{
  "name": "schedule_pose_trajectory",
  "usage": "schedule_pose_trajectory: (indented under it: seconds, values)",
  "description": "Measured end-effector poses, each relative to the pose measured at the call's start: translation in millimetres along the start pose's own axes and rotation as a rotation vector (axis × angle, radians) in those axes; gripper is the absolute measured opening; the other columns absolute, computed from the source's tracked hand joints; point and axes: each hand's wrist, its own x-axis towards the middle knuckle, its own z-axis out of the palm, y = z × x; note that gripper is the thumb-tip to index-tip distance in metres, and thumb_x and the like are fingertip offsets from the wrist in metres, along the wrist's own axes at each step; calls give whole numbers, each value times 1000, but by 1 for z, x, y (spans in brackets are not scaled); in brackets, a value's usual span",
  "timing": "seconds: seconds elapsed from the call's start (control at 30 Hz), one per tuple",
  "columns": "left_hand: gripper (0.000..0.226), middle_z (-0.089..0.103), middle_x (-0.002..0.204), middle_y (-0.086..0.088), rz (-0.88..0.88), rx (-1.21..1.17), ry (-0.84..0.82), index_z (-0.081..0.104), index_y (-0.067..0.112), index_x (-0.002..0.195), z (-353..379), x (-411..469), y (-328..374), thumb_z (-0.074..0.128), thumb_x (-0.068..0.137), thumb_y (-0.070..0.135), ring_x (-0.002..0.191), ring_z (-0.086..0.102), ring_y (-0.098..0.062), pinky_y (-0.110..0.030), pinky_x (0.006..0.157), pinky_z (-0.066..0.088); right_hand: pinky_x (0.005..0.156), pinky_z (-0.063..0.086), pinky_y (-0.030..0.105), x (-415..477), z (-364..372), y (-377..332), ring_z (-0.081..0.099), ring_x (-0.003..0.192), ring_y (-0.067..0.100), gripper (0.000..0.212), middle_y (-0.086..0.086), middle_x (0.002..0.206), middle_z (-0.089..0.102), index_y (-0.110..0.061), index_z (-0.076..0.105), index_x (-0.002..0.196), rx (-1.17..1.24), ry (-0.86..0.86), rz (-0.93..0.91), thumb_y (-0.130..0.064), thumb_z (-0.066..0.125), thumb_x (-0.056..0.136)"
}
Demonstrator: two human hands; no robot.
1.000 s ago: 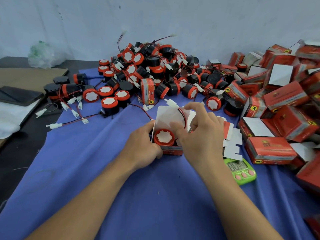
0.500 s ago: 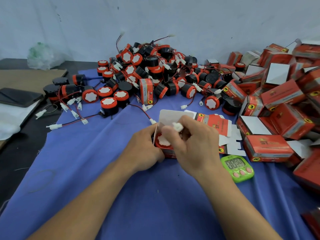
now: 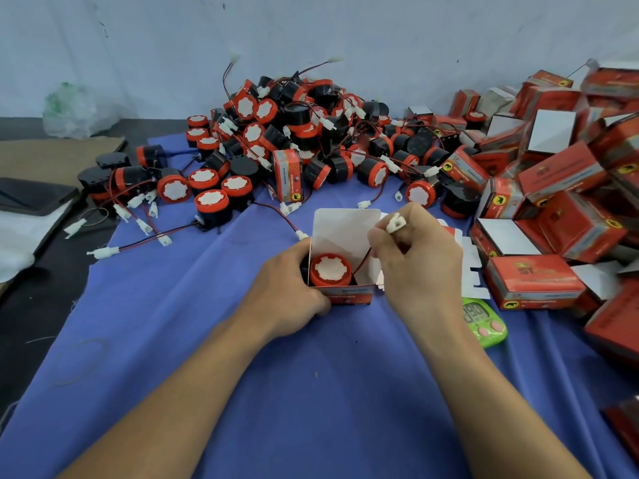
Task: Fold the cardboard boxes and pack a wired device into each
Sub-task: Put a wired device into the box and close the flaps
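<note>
A small red cardboard box [image 3: 349, 295] stands open on the blue cloth, its white lid flap [image 3: 345, 229] upright at the back. Inside sits a red and black round wired device [image 3: 330, 269], white face up. My left hand [image 3: 290, 288] grips the box's left side. My right hand [image 3: 418, 261] is curled just right of the box and holds the device's wire bunched up, with the white connector [image 3: 396, 223] sticking out above the fingers. A red and black wire runs from that hand down into the box.
A big heap of loose wired devices [image 3: 301, 140] lies behind the box. Folded red boxes [image 3: 553, 188] pile up at the right. A green timer [image 3: 484, 319] sits by my right wrist. Flat white box blanks [image 3: 472, 271] lie behind my right hand. Cardboard [image 3: 58, 157] lies at far left.
My right hand has gathered the wire and lifted off the box to its right, so the device now shows inside. The left hand kept holding the box.
</note>
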Motion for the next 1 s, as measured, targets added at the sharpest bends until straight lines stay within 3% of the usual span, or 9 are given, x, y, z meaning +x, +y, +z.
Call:
schedule_pose_trajectory:
  seconds: [0.1, 0.17, 0.3, 0.4, 0.57, 0.67, 0.77, 0.93, 1.0]
  values:
    - [70, 63, 96, 35, -15, 1, 27, 53, 48, 113, 2, 1, -2, 73, 51, 23, 90, 58, 12, -17, 61, 47, 54, 38, 16, -2, -3, -4, 58, 61, 8, 19, -13, 65, 65, -27, 64, 75, 34, 31, -64, -36, 69, 91]
    - [73, 64, 96, 33, -23, 2, 30, 51, 49, 116, 3, 1, -2, 72, 51, 24, 91, 57, 13, -20, 65, 47, 57, 39, 25, -4, -5, -5, 54, 61, 11, 34, -7, 66, 66, -23, 67, 74, 103, 23, -117, -45, 53, 96]
    - [72, 66, 95, 29, -28, 23, 26, 51, 52, 116, 3, 2, -4, 73, 53, 24, 90, 59, 10, -21, 65, 47, 54, 37, 22, -4, -7, -7, 53, 55, 10, 24, -4, 67, 68, -25, 63, 87, 168, 9, -90, -25, 43, 100]
    - [70, 67, 96, 26, -27, 25, 21, 53, 48, 116, 3, 2, -6, 74, 53, 26, 91, 58, 11, -20, 65, 47, 51, 35, 12, 0, -6, -5, 56, 57, 6, 20, -11, 72, 70, -30, 58, 85, 23, 11, -74, -25, 49, 103]
    - [74, 66, 98, 26, -19, 28, 14, 53, 48, 119, 4, 2, -7, 74, 51, 28, 91, 58, 11, -18, 65, 46, 58, 37, 24, 2, -9, -5, 50, 65, 20, 23, 0, 63, 63, -14, 67, 79, -157, 18, -238, -21, 60, 99]
    - [73, 67, 97, 28, -20, 23, 20, 54, 50, 117, 5, 4, -10, 73, 50, 28, 92, 57, 15, -17, 64, 46, 54, 32, 34, -2, -5, -15, 49, 56, 26, 23, 6, 59, 58, -10, 61, 71, -398, -175, -365, -19, 64, 92]
    - [73, 67, 98, 28, -23, 33, 23, 55, 50, 117, 7, 6, -13, 74, 49, 32, 92, 57, 14, -17, 65, 46, 54, 25, 28, -14, 6, -26, 55, 50, 33, 32, 8, 57, 61, -15, 55, 67, -664, -292, -490, -4, 85, 70]
    - [61, 63, 95, 34, 11, 71, 52, 53, 50, 120, 8, 6, -12, 68, 61, 39, 90, 60, 5, -6, 68, 42, 66, 28, 33, -16, 18, -36, 62, 88, 28, 19, 0, 92, 67, -26, 53, 88, -866, -461, -580, -8, 55, 87]
    - [63, 67, 99, 28, 35, 76, 52, 56, 47, 122, 7, 5, -11, 63, 59, 42, 91, 61, -2, -12, 73, 49, 59, 30, 30, -20, 17, -36, 63, 76, 24, 11, -4, 78, 65, -25, 66, 77, -970, -444, -587, -15, 69, 82]
